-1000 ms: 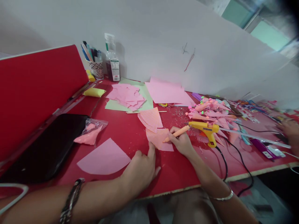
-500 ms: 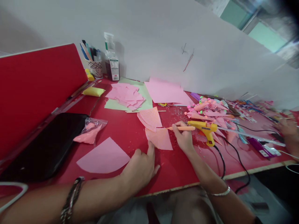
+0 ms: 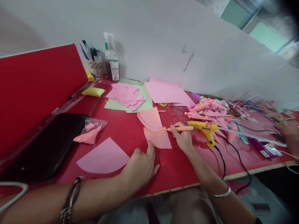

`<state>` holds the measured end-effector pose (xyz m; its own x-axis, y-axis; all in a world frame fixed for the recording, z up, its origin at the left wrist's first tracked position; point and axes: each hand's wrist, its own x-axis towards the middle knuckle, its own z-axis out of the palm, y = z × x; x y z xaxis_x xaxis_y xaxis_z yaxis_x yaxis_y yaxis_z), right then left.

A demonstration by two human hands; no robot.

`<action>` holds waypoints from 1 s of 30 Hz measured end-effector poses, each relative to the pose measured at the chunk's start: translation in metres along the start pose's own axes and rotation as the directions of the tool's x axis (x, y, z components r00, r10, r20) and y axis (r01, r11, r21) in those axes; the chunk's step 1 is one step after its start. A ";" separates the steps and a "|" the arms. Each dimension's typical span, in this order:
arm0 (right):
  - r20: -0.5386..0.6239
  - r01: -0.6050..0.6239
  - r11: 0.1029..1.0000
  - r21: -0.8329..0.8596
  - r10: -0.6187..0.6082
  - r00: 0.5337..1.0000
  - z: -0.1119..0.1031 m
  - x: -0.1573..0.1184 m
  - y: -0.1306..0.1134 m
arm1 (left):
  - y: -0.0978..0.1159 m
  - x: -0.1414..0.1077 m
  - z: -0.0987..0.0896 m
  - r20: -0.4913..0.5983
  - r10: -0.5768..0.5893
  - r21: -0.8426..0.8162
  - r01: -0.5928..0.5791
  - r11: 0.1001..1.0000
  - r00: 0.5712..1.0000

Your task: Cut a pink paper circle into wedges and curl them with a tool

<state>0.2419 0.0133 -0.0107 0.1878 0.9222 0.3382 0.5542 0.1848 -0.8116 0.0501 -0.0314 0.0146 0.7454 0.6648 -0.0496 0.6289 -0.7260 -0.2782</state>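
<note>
An orange marker [image 3: 183, 128] is gripped in my right hand [image 3: 182, 138], its tip at the upper right edge of an orange-tinted paper piece [image 3: 160, 139]. The index fingertip of my left hand [image 3: 141, 163] touches that piece's lower left edge; the other fingers are partly spread and hold nothing. More orange-tinted fan-shaped pieces [image 3: 150, 118] overlap its top. A plain pink fan-shaped paper [image 3: 102, 157] lies left of my left hand. A yellow glue gun [image 3: 205, 127] rests just right of the marker.
Pink scraps [image 3: 126, 95] and pink sheets [image 3: 165, 91] lie at the back, near a bottle [image 3: 112, 65] and pen cup [image 3: 95, 67]. Pink cones [image 3: 210, 109] are piled right. A black case [image 3: 46, 146] lies left. Another person's hand [image 3: 288, 126] is far right.
The lower orange-tinted piece has shifted slightly left and up. My right hand and the marker have moved slightly left. My left hand is almost unmoved.
</note>
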 end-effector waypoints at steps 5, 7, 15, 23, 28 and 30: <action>0.019 -0.014 1.000 -0.019 0.014 1.000 0.000 -0.001 -0.001 | -0.001 0.000 -0.001 0.001 -0.001 -0.011 0.001 1.000 1.000; 0.028 -0.023 1.000 -0.021 0.024 0.999 0.000 -0.001 0.000 | -0.001 0.000 -0.001 0.003 0.000 -0.001 0.000 1.000 1.000; -0.053 -0.024 0.997 0.075 0.028 0.998 -0.002 -0.001 -0.002 | 0.000 0.001 0.000 0.002 0.010 0.021 -0.010 1.000 1.000; 0.314 -0.152 0.966 0.210 0.081 0.946 -0.002 -0.009 -0.011 | 0.001 -0.001 0.004 -0.037 0.049 0.033 -0.048 0.998 0.998; 0.181 -0.046 0.979 0.199 0.010 0.983 -0.004 -0.010 -0.014 | 0.001 -0.003 0.005 -0.059 0.067 0.067 -0.063 0.996 0.996; 0.300 -0.049 0.981 0.188 -0.010 0.954 -0.004 -0.011 -0.013 | 0.001 -0.003 0.004 -0.054 0.078 0.072 -0.074 0.995 0.995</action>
<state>0.2357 -0.0009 -0.0021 -0.0691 0.9798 0.1878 0.3821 0.1999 -0.9022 0.0475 -0.0339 0.0101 0.8033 0.5953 -0.0192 0.5542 -0.7588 -0.3421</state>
